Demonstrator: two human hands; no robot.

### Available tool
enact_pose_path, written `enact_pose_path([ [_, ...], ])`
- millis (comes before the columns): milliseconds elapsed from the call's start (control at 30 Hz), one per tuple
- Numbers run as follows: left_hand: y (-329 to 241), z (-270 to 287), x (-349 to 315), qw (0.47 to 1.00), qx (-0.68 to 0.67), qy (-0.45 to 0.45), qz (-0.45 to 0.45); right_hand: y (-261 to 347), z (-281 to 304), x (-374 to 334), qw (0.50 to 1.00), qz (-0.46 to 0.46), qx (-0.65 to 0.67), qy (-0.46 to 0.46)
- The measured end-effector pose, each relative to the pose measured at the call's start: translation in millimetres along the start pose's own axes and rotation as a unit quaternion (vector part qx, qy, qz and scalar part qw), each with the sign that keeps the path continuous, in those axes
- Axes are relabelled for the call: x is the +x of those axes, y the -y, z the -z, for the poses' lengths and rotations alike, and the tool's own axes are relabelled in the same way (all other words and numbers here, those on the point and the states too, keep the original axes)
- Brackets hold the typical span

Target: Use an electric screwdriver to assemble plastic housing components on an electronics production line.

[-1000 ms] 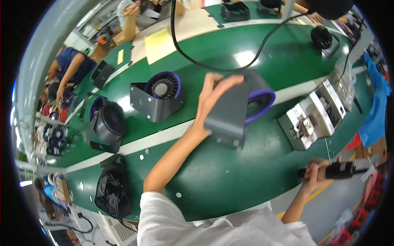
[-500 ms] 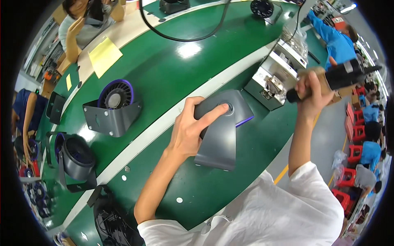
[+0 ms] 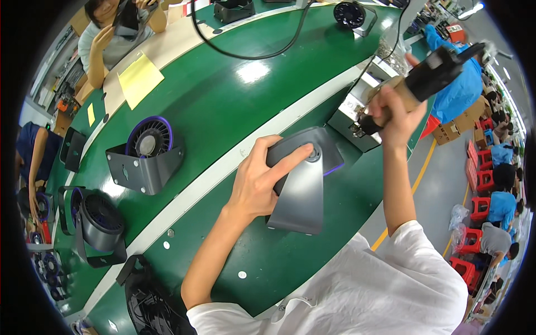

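Note:
A dark grey desk fan (image 3: 298, 204) with a bent bracket and a purple rim stands on the green bench in front of me. My left hand (image 3: 252, 181) grips its near left side, and the index finger lies on the round pivot of the bracket. Raised to the right, my right hand (image 3: 401, 120) is wrapped round an electric screwdriver (image 3: 432, 77) with a black body and a tan grip. The tool's narrow black end hangs over the edge of a grey metal box (image 3: 352, 134), which it partly hides. Whether it touches the box I cannot tell.
Two more bracketed fans (image 3: 148, 142) (image 3: 100, 223) sit at the left, and another fan (image 3: 350, 15) at the far right. A black bag (image 3: 153, 298) lies at the near left. A black cable (image 3: 268, 57) loops overhead. People work around the bench.
My right hand has swung left with the electric screwdriver, bringing it over the grey metal box. The left hand keeps its grip on the fan. The whole view has shifted slightly.

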State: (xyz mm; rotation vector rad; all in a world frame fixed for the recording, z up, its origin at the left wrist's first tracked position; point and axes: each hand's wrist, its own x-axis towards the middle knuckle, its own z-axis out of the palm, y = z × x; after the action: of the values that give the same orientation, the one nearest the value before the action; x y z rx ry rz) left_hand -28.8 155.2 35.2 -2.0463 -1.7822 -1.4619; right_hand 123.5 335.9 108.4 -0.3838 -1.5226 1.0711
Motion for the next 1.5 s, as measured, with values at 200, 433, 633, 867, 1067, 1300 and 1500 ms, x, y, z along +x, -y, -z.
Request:
enact_pose_path([
  [200, -0.1, -4.1, 1.1, 1.000, -0.005, -0.009, 0.006, 61.1, -42.7, 7.2, 0.991, 0.001, 0.127, 0.049],
  [433, -1.0, -13.4, 7.6, 1.000, 0.000, 0.002, 0.016, 49.8, -55.8, 7.4, 0.971, 0.000, 0.209, 0.118],
  [633, -0.8, -16.4, 9.3, 0.999, -0.016, 0.014, 0.039, 43.5, -61.2, 3.8, 0.972, -0.018, 0.207, 0.106],
  [867, 3.0, -23.7, 18.3, 0.999, -0.009, 0.025, 0.048, 31.5, -54.0, 11.7, 0.969, -0.015, 0.195, 0.148],
  [1067, 9.1, -32.2, 21.6, 0.999, -0.013, 0.012, 0.042, 25.5, -49.1, 17.6, 0.970, -0.002, 0.187, 0.155],
  [1300, 16.0, -37.1, 21.7, 0.998, -0.025, 0.014, 0.055, 20.1, -59.3, 14.4, 0.990, -0.023, 0.073, 0.114],
  [1500, 22.8, -43.3, 26.0, 0.998, -0.013, 0.020, 0.060, 5.3, -52.6, 22.0, 0.979, -0.046, 0.127, 0.155],
])
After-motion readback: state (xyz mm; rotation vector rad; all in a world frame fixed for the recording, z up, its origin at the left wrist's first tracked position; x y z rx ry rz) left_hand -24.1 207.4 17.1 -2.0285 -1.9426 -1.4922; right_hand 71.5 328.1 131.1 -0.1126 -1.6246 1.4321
